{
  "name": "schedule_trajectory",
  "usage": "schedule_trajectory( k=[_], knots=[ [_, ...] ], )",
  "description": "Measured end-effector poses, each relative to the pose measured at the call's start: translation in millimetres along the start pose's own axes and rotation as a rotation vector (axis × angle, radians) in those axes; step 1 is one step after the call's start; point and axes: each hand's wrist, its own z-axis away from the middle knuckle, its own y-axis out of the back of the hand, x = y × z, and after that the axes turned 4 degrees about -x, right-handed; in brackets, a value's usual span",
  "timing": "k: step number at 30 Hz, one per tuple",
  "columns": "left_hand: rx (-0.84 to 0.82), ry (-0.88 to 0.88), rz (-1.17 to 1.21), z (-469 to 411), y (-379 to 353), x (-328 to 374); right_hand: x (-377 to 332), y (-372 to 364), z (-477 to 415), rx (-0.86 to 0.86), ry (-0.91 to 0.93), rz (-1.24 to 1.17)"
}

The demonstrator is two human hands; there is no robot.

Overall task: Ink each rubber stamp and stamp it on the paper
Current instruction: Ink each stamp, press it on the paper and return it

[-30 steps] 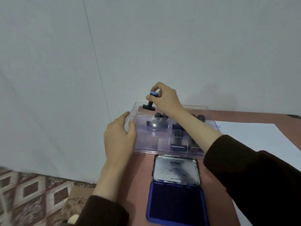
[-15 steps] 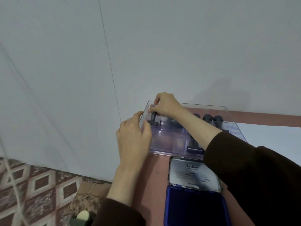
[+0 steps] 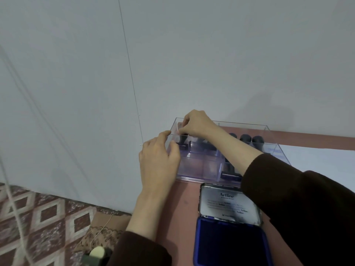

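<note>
Right hand pinches a stamp in the far-left compartment of the box. Left hand, relaxed, rests against the box. Ink pad open; visible paper unmarked, so stamping appears outstanding.

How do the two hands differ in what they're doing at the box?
The left hand rests outside the clear box, against its left end; the right hand reaches into its back-left compartment. The left hand's fingers are relaxed; the right hand's pinch a stamp by its top. Both wear dark sleeves.
</note>
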Motion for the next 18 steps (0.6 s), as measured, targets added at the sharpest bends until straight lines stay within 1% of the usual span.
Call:
schedule_trajectory(
  k=[2,4,6,9,14,18],
  knots=[
    [-0.002,0.001,0.005,-0.2,-0.5,0.2,2.3,3.8,0.5,0.076,-0.003,0.107],
    [0.000,-0.001,0.003,-0.5,-0.7,-0.1,2.5,11.1,6.2,0.121,0.001,0.329],
    [0.002,-0.002,-0.003,-1.0,-0.6,-0.8,1.2,19.0,11.9,0.116,0.001,0.499],
    [-0.005,-0.003,0.002,-1.6,-0.9,-1.6,-1.4,24.2,14.3,0.067,-0.043,0.638],
    [0.003,-0.007,0.008,-1.7,-1.2,-3.2,-5.7,26.6,14.5,-0.125,-0.142,0.673],
    [0.007,-0.014,0.001,-1.4,-0.8,-2.7,-1.0,24.9,13.8,-0.092,-0.149,0.571]
  ],
)
